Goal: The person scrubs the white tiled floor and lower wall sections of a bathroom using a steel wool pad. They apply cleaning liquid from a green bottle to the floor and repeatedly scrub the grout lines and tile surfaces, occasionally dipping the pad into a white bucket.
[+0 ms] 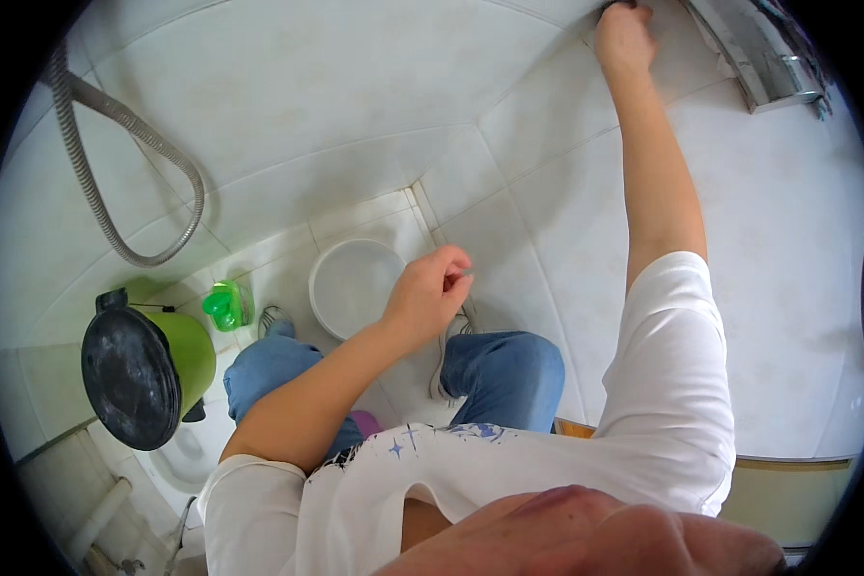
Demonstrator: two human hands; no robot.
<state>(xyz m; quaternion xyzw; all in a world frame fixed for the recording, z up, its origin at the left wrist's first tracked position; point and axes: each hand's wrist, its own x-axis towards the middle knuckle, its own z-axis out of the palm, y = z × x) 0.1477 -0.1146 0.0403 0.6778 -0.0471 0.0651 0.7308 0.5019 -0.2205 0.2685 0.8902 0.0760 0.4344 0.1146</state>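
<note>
My left hand (426,298) is closed in front of my body, beside and above the white round basin (314,298) on the floor. Between its thumb and fingers shows a bit of something small and bluish-grey, too little to name. My right arm stretches far forward and up to the tiled wall corner. There my right hand (626,40) is closed at the top edge of the picture, its fingers round a small dark thing (616,4) that is mostly hidden.
A green bucket (194,357) with a black lid and a green plastic bottle (226,305) stand at the left. Above them hangs a metal shower hose (96,197). A squat toilet (187,456) lies below the bucket. A metal shelf (754,58) juts out at the upper right.
</note>
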